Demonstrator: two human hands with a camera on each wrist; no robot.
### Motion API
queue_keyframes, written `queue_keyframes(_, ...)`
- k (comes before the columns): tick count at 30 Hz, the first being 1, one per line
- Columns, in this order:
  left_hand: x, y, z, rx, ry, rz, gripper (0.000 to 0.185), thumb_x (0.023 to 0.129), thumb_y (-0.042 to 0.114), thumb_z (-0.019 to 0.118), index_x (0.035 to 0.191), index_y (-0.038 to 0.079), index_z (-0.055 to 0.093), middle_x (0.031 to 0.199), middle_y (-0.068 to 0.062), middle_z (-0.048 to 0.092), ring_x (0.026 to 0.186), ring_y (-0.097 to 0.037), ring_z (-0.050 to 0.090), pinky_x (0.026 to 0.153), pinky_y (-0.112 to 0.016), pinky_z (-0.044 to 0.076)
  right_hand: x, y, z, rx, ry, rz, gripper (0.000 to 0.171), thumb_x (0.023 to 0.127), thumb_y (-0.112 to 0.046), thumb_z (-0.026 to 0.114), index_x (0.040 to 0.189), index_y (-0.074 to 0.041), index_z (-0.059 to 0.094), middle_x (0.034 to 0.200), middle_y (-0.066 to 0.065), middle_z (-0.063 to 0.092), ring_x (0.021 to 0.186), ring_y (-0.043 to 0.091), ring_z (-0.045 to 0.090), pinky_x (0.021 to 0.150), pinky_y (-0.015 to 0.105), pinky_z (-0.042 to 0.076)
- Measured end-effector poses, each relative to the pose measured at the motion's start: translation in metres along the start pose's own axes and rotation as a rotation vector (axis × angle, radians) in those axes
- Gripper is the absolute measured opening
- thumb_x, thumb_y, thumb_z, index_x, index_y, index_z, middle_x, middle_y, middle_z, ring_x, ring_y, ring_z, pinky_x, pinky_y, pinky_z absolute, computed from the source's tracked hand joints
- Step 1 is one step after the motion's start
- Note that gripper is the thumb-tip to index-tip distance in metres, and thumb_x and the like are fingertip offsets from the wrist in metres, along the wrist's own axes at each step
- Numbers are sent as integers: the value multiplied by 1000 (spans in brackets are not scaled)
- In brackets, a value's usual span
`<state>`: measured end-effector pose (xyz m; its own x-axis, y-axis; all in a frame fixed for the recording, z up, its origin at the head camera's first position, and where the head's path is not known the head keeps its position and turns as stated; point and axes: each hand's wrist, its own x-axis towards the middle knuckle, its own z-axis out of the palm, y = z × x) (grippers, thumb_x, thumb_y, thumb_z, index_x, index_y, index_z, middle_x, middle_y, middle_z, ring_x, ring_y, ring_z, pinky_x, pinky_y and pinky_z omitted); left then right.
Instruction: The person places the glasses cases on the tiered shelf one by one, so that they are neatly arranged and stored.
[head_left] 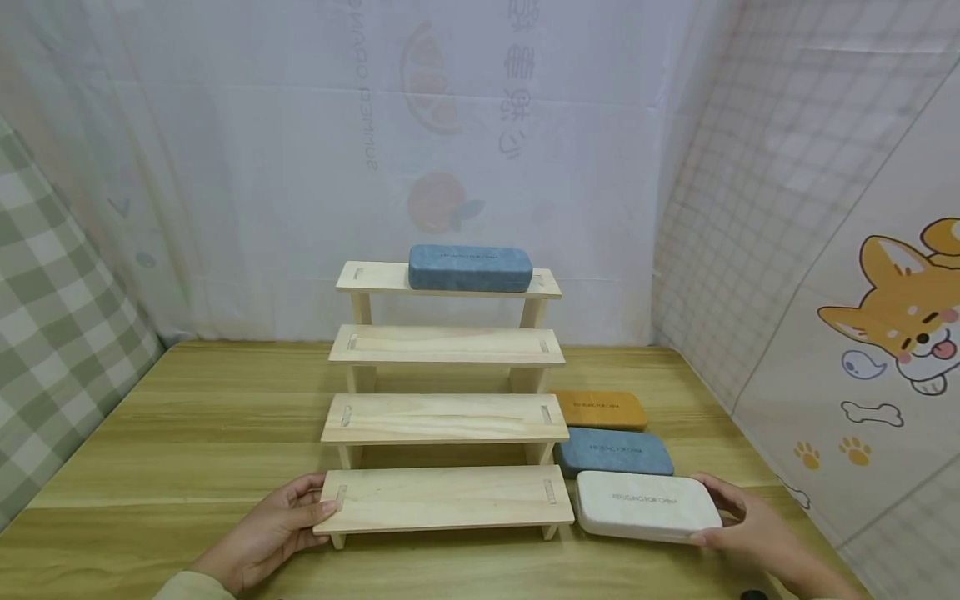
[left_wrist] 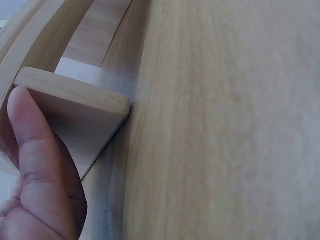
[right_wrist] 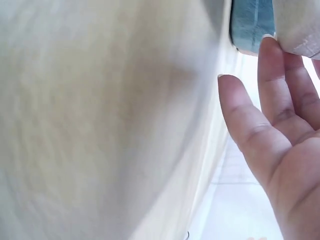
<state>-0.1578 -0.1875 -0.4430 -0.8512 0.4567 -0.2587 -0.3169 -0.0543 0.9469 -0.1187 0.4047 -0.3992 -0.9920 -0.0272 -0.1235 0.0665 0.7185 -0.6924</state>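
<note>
My right hand [head_left: 750, 521] is resting against the right end of the white case [head_left: 647, 504], fingers loosely bent around that end; in the right wrist view my fingertips [right_wrist: 272, 55] are touching the case's edge. The white case is lying flat on the wooden table [head_left: 187, 433], just beside the right end of the lowest step of the wooden stepped shelf [head_left: 446, 417]. My left hand [head_left: 273, 529] is gripping the left end of that lowest step, thumb on top and fingers beneath. Behind the white case, a blue case [head_left: 615, 452] is lying on the table, and an orange case [head_left: 602, 409] is lying behind that. A second blue case [head_left: 470, 267] is sitting on the shelf's top step.
</note>
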Motion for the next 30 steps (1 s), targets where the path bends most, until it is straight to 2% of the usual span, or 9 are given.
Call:
queue_keyframes(6,0,-1,0,-7,-2,5,75,98,13,57,144,-18,7,112,-4,56,94,-15,59,78,-29,52,-6,2,-9,-9,48,5,84,79,-15,80,142,13,33,139,32,43,94,-17,45,75,17,48)
queue_keyframes(7,0,-1,0,-8,-4,7,74,98,13,57,144,-18,7,112,-4,56,94,-15,59,78,-29,52,-6,3,-11,-6,62,-1,83,80,-14,80,143,13,33,137,28,47,94,-16,46,75,18,48)
queue_keyframes(9,0,-1,-1,-11,-6,9,73,98,13,57,143,-17,8,111,-3,57,94,-14,59,78,-29,52,-7,5,-14,6,82,-17,81,80,-13,79,143,12,33,133,14,54,95,-14,48,75,18,49)
queue_keyframes(11,0,-1,-1,-9,-8,12,72,98,13,57,143,-17,10,110,-3,57,94,-14,60,78,-29,52,-7,6,-17,17,95,-23,79,81,-14,78,144,7,35,125,-8,57,95,-14,49,74,19,49)
queue_keyframes(13,0,-1,-1,-6,-9,14,71,98,13,57,143,-17,12,110,-2,57,94,-14,59,78,-29,52,-6,5,-20,34,115,-37,77,81,-13,77,144,5,37,115,-27,50,95,-13,49,74,19,49)
queue_keyframes(15,0,-1,-1,0,-8,16,70,98,13,57,143,-17,13,110,-2,57,94,-14,59,78,-29,51,-5,3,-23,46,133,-58,75,81,-12,77,144,3,38,109,-36,45,96,-13,48,74,18,49)
queue_keyframes(22,1,-2,-1,-5,-11,22,68,98,13,57,143,-16,15,110,-2,58,95,-15,60,79,-30,52,1,-9,-31,98,155,-115,70,83,-8,75,144,-10,42,109,-38,48,97,-12,50,72,20,50)
queue_keyframes(26,1,-2,-1,-6,-14,28,67,98,13,57,142,-17,16,109,-1,58,94,-14,60,79,-30,52,5,-18,-36,96,163,-127,70,84,-8,74,144,-1,38,110,-35,49,98,-12,49,72,20,50)
queue_keyframes(30,1,-2,-1,-2,-8,26,69,97,13,57,142,-17,14,109,-1,58,94,-14,60,79,-30,51,11,-28,-40,109,159,-141,71,86,-9,73,145,0,35,111,-33,50,98,-11,49,72,21,51)
